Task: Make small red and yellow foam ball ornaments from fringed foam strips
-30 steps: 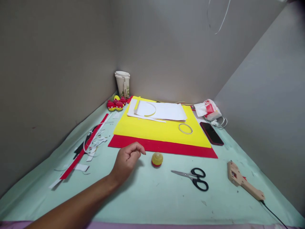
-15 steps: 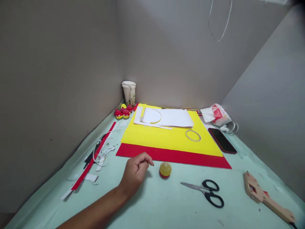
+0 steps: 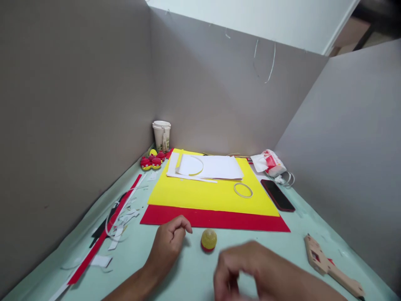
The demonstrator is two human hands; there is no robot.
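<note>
My left hand [image 3: 167,244] rests on the pale green table cover, fingers loosely curled, with nothing seen in them. A small yellow-and-red ball [image 3: 209,240] sits just right of it, not touched. My right hand [image 3: 253,271] is low in the view, right of the ball, and motion-blurred. Its fingers look curled, but whether it holds anything is unclear. It covers the spot where the scissors lay. Beyond the ball, a yellow foam sheet [image 3: 200,194] lies on a red one [image 3: 219,219], with white papers [image 3: 219,167] and a thin ring [image 3: 243,190] on top.
A dark phone [image 3: 277,195] and a tissue packet [image 3: 267,162] lie at the right. Nearer, at the right, is a wooden glue gun [image 3: 326,263]. A paper cup [image 3: 161,134] and red toys [image 3: 151,161] fill the back corner. Paper scraps [image 3: 119,213] lie at the left. Grey partition walls enclose the table.
My right hand has come into view at the bottom and now covers the scissors. The view has tilted upward. My left hand and the ball stay put.
</note>
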